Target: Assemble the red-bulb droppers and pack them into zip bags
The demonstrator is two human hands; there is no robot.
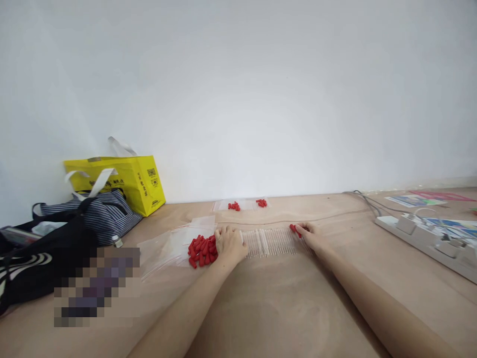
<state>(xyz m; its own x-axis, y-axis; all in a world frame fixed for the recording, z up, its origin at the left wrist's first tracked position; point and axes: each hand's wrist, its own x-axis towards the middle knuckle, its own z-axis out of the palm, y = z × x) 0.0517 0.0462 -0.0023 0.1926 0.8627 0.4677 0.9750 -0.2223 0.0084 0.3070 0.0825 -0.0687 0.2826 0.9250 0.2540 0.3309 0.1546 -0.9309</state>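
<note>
My left hand (229, 245) rests at the right edge of a pile of small red caps (201, 250), fingers curled down among them; what they grip is hidden. My right hand (307, 234) pinches one red cap (294, 228) at the right end of a row of clear thin tubes (270, 242) lying side by side on the brown tabletop (283, 308). Clear zip bags (167, 246) lie under and left of the pile.
Two small groups of red caps (248, 204) on clear bags sit near the wall. A yellow shopping bag (128, 181), a striped bag (95, 211) and a black bag (33, 258) stand at left. A white power strip (428, 238) with cables and printed papers (417, 200) lies at right.
</note>
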